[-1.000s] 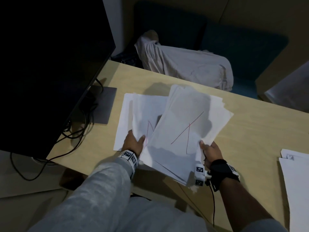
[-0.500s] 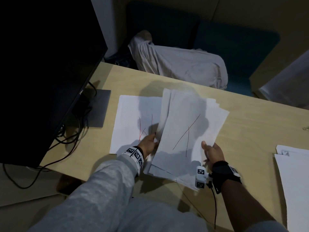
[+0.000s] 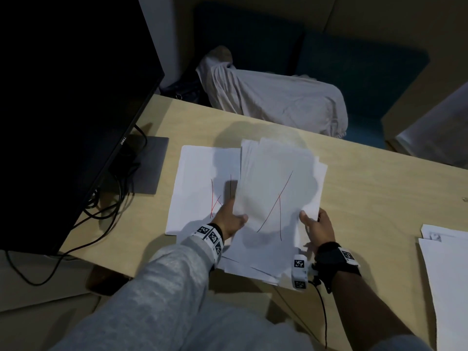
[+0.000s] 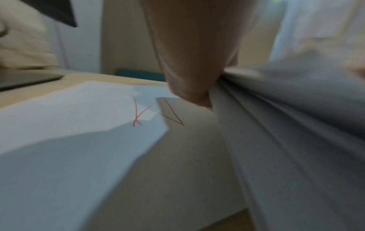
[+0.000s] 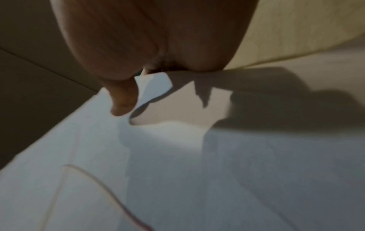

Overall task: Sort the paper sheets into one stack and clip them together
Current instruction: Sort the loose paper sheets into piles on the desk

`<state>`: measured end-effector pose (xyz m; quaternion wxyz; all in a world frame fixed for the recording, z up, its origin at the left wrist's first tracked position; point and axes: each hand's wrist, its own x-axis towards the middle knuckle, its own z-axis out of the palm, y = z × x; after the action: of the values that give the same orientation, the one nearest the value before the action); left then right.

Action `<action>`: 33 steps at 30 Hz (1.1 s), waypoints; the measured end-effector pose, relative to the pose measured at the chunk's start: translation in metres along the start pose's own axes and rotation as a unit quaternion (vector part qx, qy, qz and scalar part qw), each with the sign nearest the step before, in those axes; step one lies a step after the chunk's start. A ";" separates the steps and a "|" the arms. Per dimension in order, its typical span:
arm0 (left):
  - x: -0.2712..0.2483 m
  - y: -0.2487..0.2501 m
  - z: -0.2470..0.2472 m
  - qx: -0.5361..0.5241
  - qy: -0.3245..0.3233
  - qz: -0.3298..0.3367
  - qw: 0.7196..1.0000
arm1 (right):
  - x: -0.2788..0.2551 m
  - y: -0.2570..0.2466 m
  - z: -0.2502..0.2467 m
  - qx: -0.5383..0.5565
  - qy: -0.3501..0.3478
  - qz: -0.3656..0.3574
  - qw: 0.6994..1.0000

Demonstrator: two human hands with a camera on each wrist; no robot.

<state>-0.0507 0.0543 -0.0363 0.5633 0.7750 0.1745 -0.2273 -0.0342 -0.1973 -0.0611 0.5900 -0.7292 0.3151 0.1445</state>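
Observation:
Both hands hold a loose stack of white sheets [image 3: 276,198] above the desk; the top sheet bears red pen lines. My left hand [image 3: 231,219] grips the stack's left edge, thumb on top and fingers underneath. The left wrist view shows that hand [image 4: 189,65] against the fanned sheet edges [image 4: 286,125]. My right hand [image 3: 315,228] pinches the stack's right edge; its thumb [image 5: 123,100] presses on the top sheet [image 5: 177,179]. A single sheet with red marks [image 3: 202,188] lies flat on the desk to the left, also visible as the marked sheet [image 4: 69,125].
A black monitor [image 3: 71,110] on a grey stand [image 3: 149,168] with cables fills the left. More white sheets [image 3: 445,274] lie at the desk's right edge. A grey cloth [image 3: 273,97] lies on a teal seat behind the wooden desk [image 3: 379,198].
The left hand left the sheet on the desk and moved right to take the stack's left edge. The stack has turned more upright and squarer between both hands.

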 end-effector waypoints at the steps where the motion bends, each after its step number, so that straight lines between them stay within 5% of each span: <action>1: 0.001 -0.003 -0.003 -0.024 -0.005 -0.002 1.000 | 0.000 0.000 -0.001 0.022 -0.002 0.001 1.000; 6: 0.001 -0.016 -0.014 -0.071 -0.017 -0.005 0.997 | -0.010 -0.010 0.003 -0.024 -0.081 0.021 0.996; 9: 0.002 -0.026 -0.027 0.026 0.119 0.019 0.992 | -0.014 -0.017 0.007 -0.085 -0.014 -0.007 0.996; 12: -0.001 -0.051 -0.051 0.255 0.283 -0.131 0.915 | -0.009 -0.017 0.002 -0.137 0.048 -0.036 0.989; 15: -0.008 -0.059 -0.071 0.229 0.293 -0.234 0.898 | -0.003 -0.014 -0.009 -0.179 0.083 -0.042 0.980; 22: -0.003 -0.071 -0.087 0.077 0.289 -0.225 0.927 | -0.003 -0.003 -0.018 -0.195 0.102 -0.019 0.975; 29: -0.015 -0.068 -0.073 -0.046 0.293 -0.079 0.952 | -0.009 0.000 -0.026 -0.150 0.118 -0.008 0.982; 33: -0.020 -0.051 -0.071 -0.124 0.325 -0.052 0.936 | -0.011 0.002 -0.034 -0.161 0.112 -0.009 0.980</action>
<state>-0.0830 0.1368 -0.0470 0.5546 0.7206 0.4149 0.0312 -0.0494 -0.2269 -0.0467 0.4269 -0.8293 0.3450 0.1050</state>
